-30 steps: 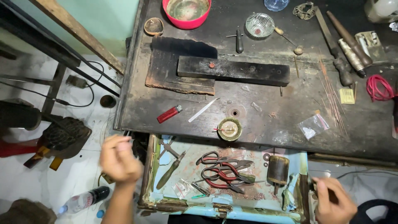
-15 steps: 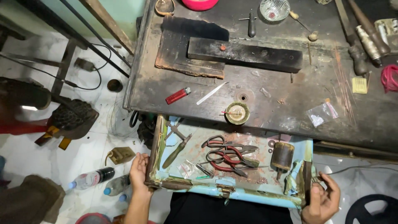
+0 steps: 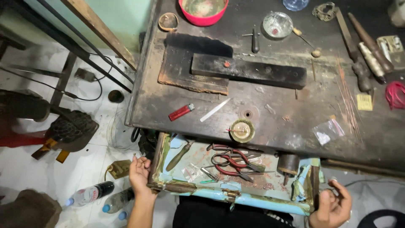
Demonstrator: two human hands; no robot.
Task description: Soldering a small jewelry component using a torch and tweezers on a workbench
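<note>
Drawer [image 3: 236,197], a shallow wooden tray with chipped pale-blue paint and a rusted front rail, stands pulled out from under the workbench [image 3: 295,114], close against the person's lap. Left hand [image 3: 139,175] presses flat on the drawer's outer left corner, fingers loosely spread and holding nothing. Right hand [image 3: 334,205] sits at the right front corner, fingers curled in towards the thumb; whether it grips the wood cannot be told. Inside lie red-handled pliers [image 3: 232,162], a wooden-handled awl [image 3: 179,155] and a squat dark cylinder [image 3: 288,163] at the back right, leaving little bare floor between them. On the white tiles just left, two plastic bottles [image 3: 90,195] lie beside the forearm. Beyond the drawer, the bench's scorched, scratched top runs out over its back edge; a round brass wire brush [image 3: 242,130] sits near that lip, with a red lighter [image 3: 181,112] and a white stick [image 3: 215,110] beside it. Farther back are a long charred block [image 3: 249,71] and a pink bowl [image 3: 203,9].
</note>
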